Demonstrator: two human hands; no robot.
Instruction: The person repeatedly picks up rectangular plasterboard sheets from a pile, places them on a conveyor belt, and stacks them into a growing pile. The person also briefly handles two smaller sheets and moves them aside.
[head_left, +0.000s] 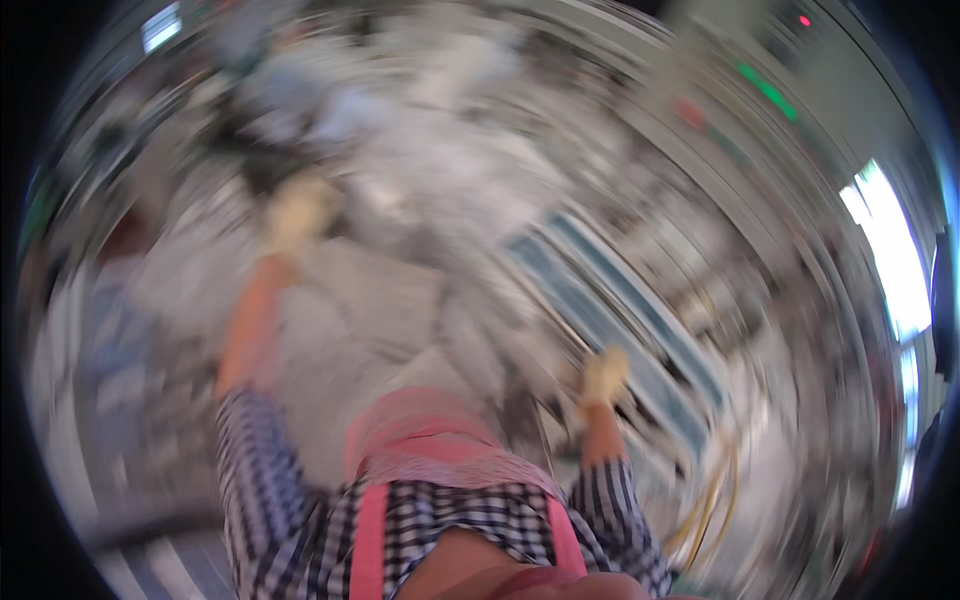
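Motion smears the whole head view. My left hand, in a pale yellow glove, reaches forward over a heap of whitish and grey pieces, which look like sheets or bags. Its fingers are blurred, and I cannot make out anything in them. My right hand, gloved alike, is at the near left edge of a long blue-grey frame with parallel bars. Its fingers look curled, but blur hides whether they grip the frame or only lie beside it.
Pale bluish bundles lie beyond my left hand. A yellow cord or hose loops at the lower right. Grey machine casing with a green light strip stands at the far right, near a bright window.
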